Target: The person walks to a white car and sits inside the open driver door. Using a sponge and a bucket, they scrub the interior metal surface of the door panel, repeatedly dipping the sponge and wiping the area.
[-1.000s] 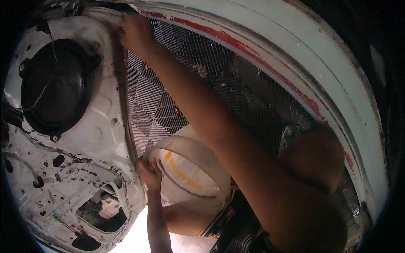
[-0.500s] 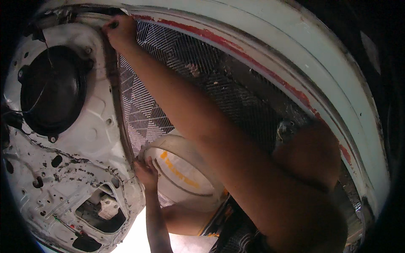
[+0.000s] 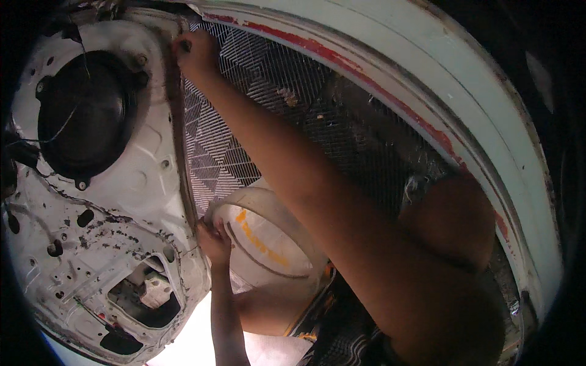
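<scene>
A white car door panel [image 3: 143, 131], stripped of its trim, fills the left side. A dark strip [image 3: 181, 137] runs down its near-vertical edge. High on that edge, my right hand [image 3: 198, 53] is closed with thumb and fingers bent together beside the strip. What it pinches, if anything, is too small to make out. Lower down, my left hand [image 3: 215, 242] has its fingers curled on the same door edge, close to a whitish round bucket [image 3: 268, 198] with yellow marks. My right forearm crosses in front of the bucket and hides part of it.
The door carries a round black speaker [image 3: 88, 116], loose wires and several cut-outs. A pale car body frame [image 3: 390, 36] with chipped red paint curves overhead to the right. Behind lies a patterned tile floor [image 3: 226, 152]. My bent leg [image 3: 268, 314] is beside the bucket.
My right hand has moved a little down along the door edge and away from its top corner. My left hand stays at the same stretch of edge. The whole view has shifted slightly.
</scene>
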A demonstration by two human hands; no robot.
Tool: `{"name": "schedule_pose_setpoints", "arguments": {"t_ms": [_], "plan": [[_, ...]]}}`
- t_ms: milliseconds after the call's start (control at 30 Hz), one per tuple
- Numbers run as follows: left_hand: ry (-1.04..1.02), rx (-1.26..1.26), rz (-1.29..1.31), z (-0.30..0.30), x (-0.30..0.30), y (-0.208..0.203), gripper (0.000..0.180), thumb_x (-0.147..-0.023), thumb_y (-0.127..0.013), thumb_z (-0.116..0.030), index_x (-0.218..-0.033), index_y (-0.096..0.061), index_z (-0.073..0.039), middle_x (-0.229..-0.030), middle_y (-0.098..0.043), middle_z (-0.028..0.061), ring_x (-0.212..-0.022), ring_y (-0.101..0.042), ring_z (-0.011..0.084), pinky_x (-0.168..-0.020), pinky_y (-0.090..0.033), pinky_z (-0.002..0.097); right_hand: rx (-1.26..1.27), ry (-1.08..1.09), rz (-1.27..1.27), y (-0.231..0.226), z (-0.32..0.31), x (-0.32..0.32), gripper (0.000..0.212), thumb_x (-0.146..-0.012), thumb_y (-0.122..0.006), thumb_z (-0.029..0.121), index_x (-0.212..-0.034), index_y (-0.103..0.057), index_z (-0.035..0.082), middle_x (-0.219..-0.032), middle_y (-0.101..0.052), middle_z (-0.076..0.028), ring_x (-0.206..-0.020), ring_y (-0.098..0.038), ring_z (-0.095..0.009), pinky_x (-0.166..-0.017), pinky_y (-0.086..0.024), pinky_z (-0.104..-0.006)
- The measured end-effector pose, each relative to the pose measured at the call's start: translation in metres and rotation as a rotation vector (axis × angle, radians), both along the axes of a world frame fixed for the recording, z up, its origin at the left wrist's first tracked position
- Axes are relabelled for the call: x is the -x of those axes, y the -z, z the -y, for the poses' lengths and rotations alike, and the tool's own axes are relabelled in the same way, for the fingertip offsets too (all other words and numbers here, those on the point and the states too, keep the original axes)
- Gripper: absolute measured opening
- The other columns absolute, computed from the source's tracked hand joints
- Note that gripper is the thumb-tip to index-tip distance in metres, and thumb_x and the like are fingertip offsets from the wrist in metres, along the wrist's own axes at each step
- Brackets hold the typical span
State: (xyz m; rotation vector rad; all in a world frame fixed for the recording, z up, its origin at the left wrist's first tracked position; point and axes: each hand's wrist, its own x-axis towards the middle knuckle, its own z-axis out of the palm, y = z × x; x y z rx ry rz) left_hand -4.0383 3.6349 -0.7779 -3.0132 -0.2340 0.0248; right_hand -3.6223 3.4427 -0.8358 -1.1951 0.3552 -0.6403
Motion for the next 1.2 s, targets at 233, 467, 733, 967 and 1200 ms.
{"name": "schedule_pose_setpoints", "arguments": {"t_ms": [233, 467, 733, 967, 1200], "plan": [[0.086, -0.061, 0.000, 0.003, 0.002, -0.001, 0.046, -0.098, -0.066, -0.022, -0.129, -0.049, 0.006, -0.108, -0.062, 0.0310, -0.092, -0.064, 0.0485, -0.076, -0.052, 0.0513, 0.148, 0.102, 0.247, 0.000, 0.019, -0.017, 0.010, -0.074, -0.079, 0.013, -0.084, -0.076, 0.009, -0.083, -0.066, -0.015, -0.083, -0.065, -0.035, -0.075, -0.053, -0.0466], [-0.020, 0.058, -0.040, 0.003, 0.001, 0.000, 0.044, -0.098, -0.065, -0.021, -0.128, -0.048, 0.006, -0.109, -0.061, 0.0301, -0.094, -0.063, 0.0502, -0.080, -0.052, 0.0524, 0.486, 0.075, 0.096, -0.010, 0.023, -0.001, 0.012, -0.073, -0.077, 0.013, -0.085, -0.077, 0.010, -0.089, -0.067, -0.014, -0.087, -0.066, -0.035, -0.078, -0.054, -0.0465], [-0.009, -0.045, -0.052, -0.002, 0.006, -0.001, 0.046, -0.098, -0.066, -0.022, -0.128, -0.046, 0.005, -0.095, -0.063, 0.0272, -0.084, -0.063, 0.0498, -0.071, -0.050, 0.0541, 0.238, -0.061, 0.103, -0.003, 0.019, -0.004, 0.013, -0.074, -0.078, 0.015, -0.085, -0.077, 0.009, -0.086, -0.070, -0.017, -0.083, -0.069, -0.037, -0.076, -0.055, -0.0475], [0.018, 0.053, -0.012, 0.016, -0.004, -0.004, 0.046, -0.098, -0.065, -0.022, -0.130, -0.046, 0.006, -0.097, -0.064, 0.0270, -0.083, -0.064, 0.0485, -0.071, -0.050, 0.0531, -0.115, 0.188, 0.068, -0.014, 0.003, -0.021, 0.012, -0.071, -0.082, 0.010, -0.081, -0.075, 0.006, -0.081, -0.071, -0.016, -0.079, -0.070, -0.034, -0.072, -0.054, -0.0432], [0.037, -0.012, -0.027, -0.005, 0.005, -0.001, 0.046, -0.098, -0.066, -0.021, -0.130, -0.047, 0.006, -0.104, -0.063, 0.0306, -0.090, -0.064, 0.0507, -0.075, -0.052, 0.0521, -0.159, 0.261, 0.096, -0.040, -0.001, -0.023, 0.013, -0.068, -0.084, 0.007, -0.077, -0.075, 0.007, -0.077, -0.070, -0.013, -0.071, -0.068, -0.032, -0.066, -0.052, -0.0404]]}}
